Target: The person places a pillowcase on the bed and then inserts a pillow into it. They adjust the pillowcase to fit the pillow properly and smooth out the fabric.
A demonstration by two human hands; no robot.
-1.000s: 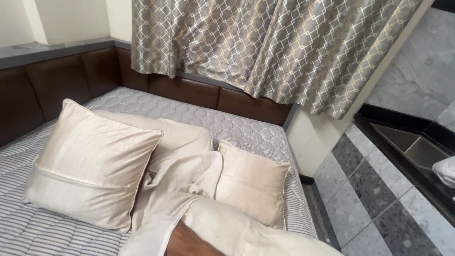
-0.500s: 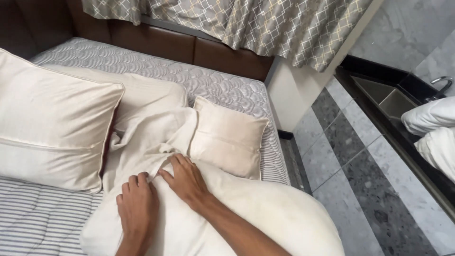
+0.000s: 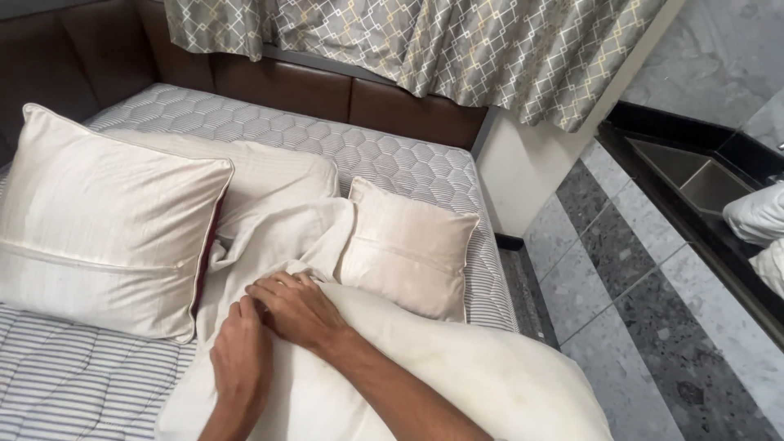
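Note:
A big cream pillow (image 3: 490, 384) in a loose cream cover (image 3: 278, 245) lies at the near edge of the bed, under my right forearm. My right hand (image 3: 298, 310) rests on top of it, fingers curled into the bunched edge of the cover. Just left of it, and touching it, my left hand (image 3: 241, 355) pinches the same fabric with bent fingers. A small cream cushion (image 3: 408, 253) stands directly behind the hands. To the left leans a large cream cushion (image 3: 106, 220), with a flatter pillow (image 3: 282, 171) behind it.
The grey quilted mattress (image 3: 392, 155) has a striped sheet (image 3: 73, 384) at the near left and a brown padded surround (image 3: 286, 86). A patterned curtain (image 3: 457, 49) hangs behind. Grey stone floor (image 3: 653, 327) runs along the right, with a black counter (image 3: 694, 180) and white cloth (image 3: 759, 216).
The view has tilted down and then up a little. Both hands came into view on the cream cover and have slid slightly forward, bunching its edge.

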